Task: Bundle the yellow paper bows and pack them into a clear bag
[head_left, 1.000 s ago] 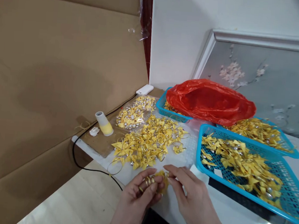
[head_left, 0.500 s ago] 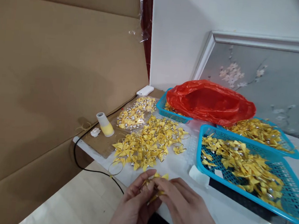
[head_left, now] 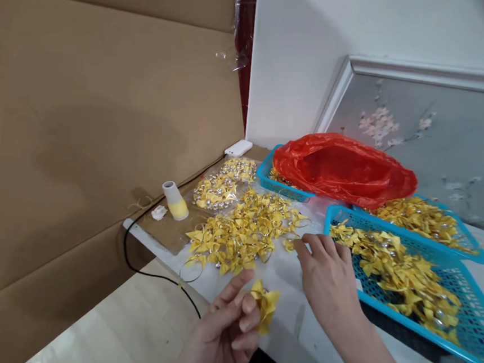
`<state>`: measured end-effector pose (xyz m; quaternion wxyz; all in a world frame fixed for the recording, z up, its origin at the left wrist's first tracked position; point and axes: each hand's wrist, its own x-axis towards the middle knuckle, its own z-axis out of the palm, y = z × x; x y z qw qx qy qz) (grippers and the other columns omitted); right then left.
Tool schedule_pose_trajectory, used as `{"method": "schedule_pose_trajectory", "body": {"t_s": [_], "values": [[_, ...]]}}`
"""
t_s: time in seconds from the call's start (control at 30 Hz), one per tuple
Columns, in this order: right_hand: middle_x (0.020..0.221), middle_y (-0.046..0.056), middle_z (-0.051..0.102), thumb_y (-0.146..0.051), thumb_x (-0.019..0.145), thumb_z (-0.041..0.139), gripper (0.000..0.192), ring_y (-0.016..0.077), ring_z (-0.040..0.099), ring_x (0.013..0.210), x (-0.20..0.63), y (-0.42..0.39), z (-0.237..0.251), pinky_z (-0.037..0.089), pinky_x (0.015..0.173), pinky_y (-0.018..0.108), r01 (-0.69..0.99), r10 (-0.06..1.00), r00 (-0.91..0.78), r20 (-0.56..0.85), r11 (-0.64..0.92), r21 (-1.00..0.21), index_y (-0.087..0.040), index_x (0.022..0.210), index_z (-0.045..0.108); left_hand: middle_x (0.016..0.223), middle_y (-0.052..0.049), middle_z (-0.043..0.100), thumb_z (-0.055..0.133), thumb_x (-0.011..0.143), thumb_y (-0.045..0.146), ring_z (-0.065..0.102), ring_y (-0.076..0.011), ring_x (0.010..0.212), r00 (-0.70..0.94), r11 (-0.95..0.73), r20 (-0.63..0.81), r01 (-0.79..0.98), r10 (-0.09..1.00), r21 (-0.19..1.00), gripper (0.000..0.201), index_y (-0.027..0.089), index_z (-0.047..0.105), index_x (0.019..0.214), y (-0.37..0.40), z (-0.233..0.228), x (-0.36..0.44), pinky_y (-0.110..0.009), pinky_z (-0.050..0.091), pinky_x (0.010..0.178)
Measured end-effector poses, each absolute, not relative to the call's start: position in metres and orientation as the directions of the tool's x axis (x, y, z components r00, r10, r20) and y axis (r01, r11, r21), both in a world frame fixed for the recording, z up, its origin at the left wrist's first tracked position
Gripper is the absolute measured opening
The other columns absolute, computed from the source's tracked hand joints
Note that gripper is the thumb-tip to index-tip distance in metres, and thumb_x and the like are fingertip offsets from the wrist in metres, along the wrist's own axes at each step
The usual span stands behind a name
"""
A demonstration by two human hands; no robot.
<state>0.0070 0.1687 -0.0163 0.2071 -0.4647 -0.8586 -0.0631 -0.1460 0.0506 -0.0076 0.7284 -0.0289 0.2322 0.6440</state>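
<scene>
- The left hand (head_left: 223,329) is low in the view, its grip clamped on a small bunch of yellow bows (head_left: 265,307) pinched between thumb and fingertips just over the near edge of the white desk (head_left: 292,333)
- The right hand (head_left: 329,276) is stretched out over the desk, fingers loosely apart and holding nothing, the fingertips (head_left: 304,244) touching or just beside a stray yellow bow (head_left: 289,244)
- That stray bow lies at the right edge of the loose heap of bows (head_left: 241,232) spread on the desk, each bow with a thin gold loop
- Just right of the right hand stands the near blue basket (head_left: 458,330), holding more yellow bows
- Behind it a second blue basket (head_left: 479,256) is heaped with them too, and a third blue basket (head_left: 267,179) carries a red plastic bag (head_left: 345,168)
- A clear packet of bows with silver beads (head_left: 220,182) lies behind the heap
- At the desk's left end a small white and yellow bottle (head_left: 175,201) stands on a brown board, with a black cable (head_left: 134,251) running past it
- Brown cardboard (head_left: 80,133) fills the left side
</scene>
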Motion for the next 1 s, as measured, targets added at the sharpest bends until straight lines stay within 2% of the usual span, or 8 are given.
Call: {"method": "schedule_pose_trajectory", "body": {"t_s": [0.1,0.17,0.3,0.43,0.6,0.73,0.93,1.0], "values": [[0.084,0.013,0.066,0.005,0.077,0.054,0.025,0.0322,0.056,0.090,0.008,0.183,-0.015,0.039,0.075,0.045,0.843,0.791,-0.480,0.380,0.536,-0.052,-0.015,0.077,0.068,0.063,0.001,0.064,0.081,0.068,0.016,0.057,-0.0068,0.059,0.048,0.171,-0.367,-0.935,0.929,0.310,0.028,0.015,0.074,0.096,0.046,-0.006,-0.146,-0.014,0.043,0.049],[0.084,0.012,0.066,0.004,0.077,0.056,0.023,0.0317,0.056,0.089,0.010,0.187,-0.019,0.038,0.075,0.044,0.836,0.792,-0.481,0.375,0.543,-0.075,-0.015,0.073,0.068,0.069,-0.001,0.068,0.081,0.067,0.015,0.058,-0.0071,0.061,0.034,0.185,-0.378,-0.910,0.925,0.371,0.024,0.015,0.075,0.091,0.045,-0.006,-0.145,-0.014,0.044,0.049],[0.088,0.008,0.068,-0.006,0.083,0.058,0.016,0.0267,0.059,0.084,0.016,0.183,-0.029,0.040,0.071,0.038,0.776,0.783,-0.482,0.393,0.590,-0.223,-0.018,0.078,0.068,0.087,-0.007,0.075,0.077,0.073,0.014,0.063,-0.0085,0.066,0.005,0.236,-0.433,-0.844,0.902,0.482,0.018,0.014,0.075,0.090,0.045,-0.011,-0.141,-0.015,0.045,0.053],[0.080,0.001,0.068,-0.015,0.089,0.054,0.015,0.0177,0.061,0.075,0.014,0.164,-0.024,0.047,0.070,0.028,0.658,0.768,-0.493,0.408,0.636,-0.403,-0.021,0.084,0.067,0.106,-0.010,0.074,0.069,0.081,0.015,0.068,-0.0155,0.088,-0.027,0.251,-0.476,-0.822,0.879,0.511,0.022,0.019,0.072,0.102,0.047,-0.018,-0.136,-0.022,0.051,0.068],[0.084,0.003,0.066,-0.015,0.093,0.046,0.021,0.0180,0.061,0.079,0.002,0.134,-0.017,0.050,0.069,0.028,0.491,0.732,-0.526,0.433,0.677,-0.548,-0.022,0.090,0.066,0.113,-0.012,0.072,0.062,0.087,0.022,0.063,-0.0209,0.109,-0.014,0.206,-0.430,-0.864,0.903,0.460,0.028,0.022,0.067,0.115,0.047,-0.024,-0.131,-0.032,0.048,0.089],[0.085,0.006,0.064,-0.010,0.093,0.040,0.027,0.0208,0.057,0.077,-0.006,0.115,-0.019,0.050,0.066,0.033,0.438,0.684,-0.574,0.449,0.721,-0.538,-0.020,0.092,0.065,0.111,-0.009,0.073,0.059,0.089,0.024,0.063,-0.0206,0.109,-0.007,0.153,-0.364,-0.899,0.931,0.410,0.025,0.022,0.069,0.112,0.048,-0.027,-0.129,-0.036,0.044,0.097],[0.087,0.003,0.066,-0.009,0.093,0.044,0.022,0.0174,0.058,0.078,-0.008,0.110,-0.021,0.050,0.068,0.028,0.288,0.639,-0.579,0.506,0.741,-0.607,-0.021,0.100,0.062,0.112,-0.008,0.073,0.060,0.087,0.018,0.064,-0.0194,0.106,-0.010,0.123,-0.354,-0.928,0.935,0.352,0.026,0.023,0.070,0.111,0.046,-0.022,-0.136,-0.033,0.046,0.096],[0.089,0.003,0.066,-0.012,0.093,0.047,0.020,0.0168,0.060,0.084,-0.004,0.116,-0.020,0.050,0.073,0.026,0.294,0.662,-0.550,0.510,0.724,-0.624,-0.022,0.100,0.062,0.102,-0.006,0.075,0.064,0.084,0.011,0.066,-0.0168,0.103,-0.058,0.071,-0.360,-0.939,0.931,0.336,0.023,0.022,0.073,0.102,0.044,-0.019,-0.140,-0.030,0.048,0.094]]}}
